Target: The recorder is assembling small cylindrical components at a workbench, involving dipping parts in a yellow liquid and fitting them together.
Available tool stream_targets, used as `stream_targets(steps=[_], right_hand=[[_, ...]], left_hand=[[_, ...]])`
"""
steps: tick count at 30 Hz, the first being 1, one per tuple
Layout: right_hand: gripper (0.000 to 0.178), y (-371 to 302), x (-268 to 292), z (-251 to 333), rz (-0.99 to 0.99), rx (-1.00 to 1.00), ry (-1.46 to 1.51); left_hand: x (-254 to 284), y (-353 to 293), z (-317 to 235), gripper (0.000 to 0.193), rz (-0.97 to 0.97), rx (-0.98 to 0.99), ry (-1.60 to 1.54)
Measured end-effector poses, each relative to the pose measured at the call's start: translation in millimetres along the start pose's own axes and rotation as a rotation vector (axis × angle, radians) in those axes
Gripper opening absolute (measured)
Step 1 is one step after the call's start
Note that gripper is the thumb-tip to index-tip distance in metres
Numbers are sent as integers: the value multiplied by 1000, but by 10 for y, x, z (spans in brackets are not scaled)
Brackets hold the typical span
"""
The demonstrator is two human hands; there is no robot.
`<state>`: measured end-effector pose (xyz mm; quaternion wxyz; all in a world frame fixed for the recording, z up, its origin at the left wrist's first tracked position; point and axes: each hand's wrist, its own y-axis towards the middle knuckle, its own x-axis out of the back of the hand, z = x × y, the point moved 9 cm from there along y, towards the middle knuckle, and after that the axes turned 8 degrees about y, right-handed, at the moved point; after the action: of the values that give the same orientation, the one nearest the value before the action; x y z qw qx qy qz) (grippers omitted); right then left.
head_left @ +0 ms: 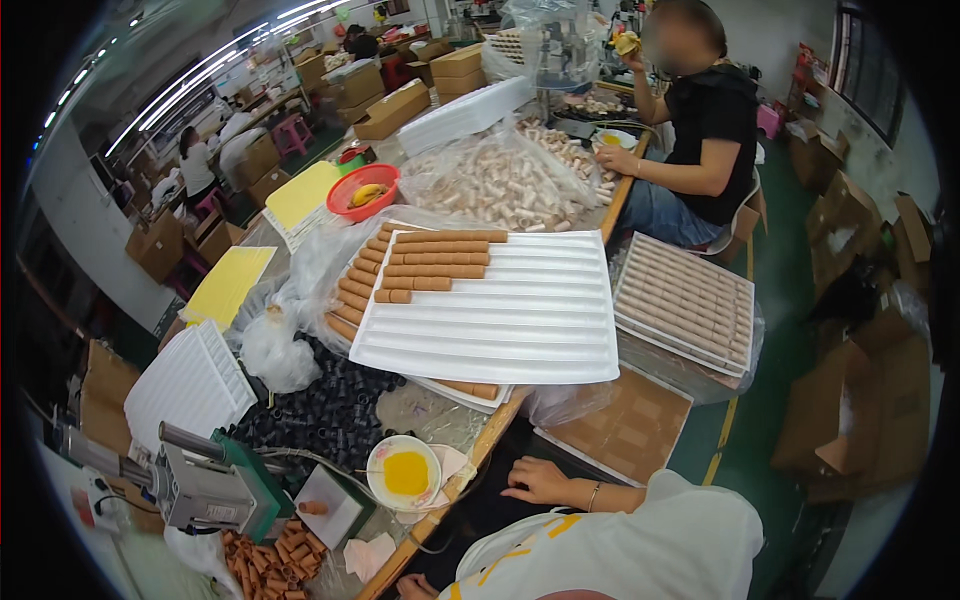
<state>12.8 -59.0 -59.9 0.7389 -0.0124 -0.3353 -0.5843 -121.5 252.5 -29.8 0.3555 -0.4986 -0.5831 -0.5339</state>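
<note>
Tray (520, 330) near right hand (540, 482), bowl (403, 474) beside.

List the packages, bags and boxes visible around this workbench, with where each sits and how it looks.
Clear plastic bag: far end of the bench, bulging with pale tubes.
Brown cardboard boxes: beyond the bench, upper left, flat and rectangular.
Open cardboard cartons: on the floor at right, brown, flaps up.
White knotted plastic bag: left of the white ribbed tray, small and crumpled.
No screens or legible signs can be made out.
</note>
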Motion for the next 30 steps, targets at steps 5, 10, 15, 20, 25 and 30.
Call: stream_targets(steps=[5, 10, 15, 20, 25, 30], right_hand=[[35, 42, 16, 101, 58, 6, 28], [44, 262, -90, 27, 6, -79, 104], [46, 164, -375, -27, 140, -135, 55], [43, 51, -260, -465, 156, -253, 0], [35, 123, -384, -703, 379, -357, -58], [18, 252, -156, -491, 57, -190, 14]], left_hand=[[14, 187, -74, 14, 302, 38, -214], [-50, 365, -277, 18, 559, 143, -420], [90, 479, -631, 22, 708, 272, -597], [94, 1159, -1181, 14, 890, 375, -932], [418, 2844, -1427, 16, 104, 188, -1236], [-58, 4664, -1368, 32, -6, 555, -2418]])
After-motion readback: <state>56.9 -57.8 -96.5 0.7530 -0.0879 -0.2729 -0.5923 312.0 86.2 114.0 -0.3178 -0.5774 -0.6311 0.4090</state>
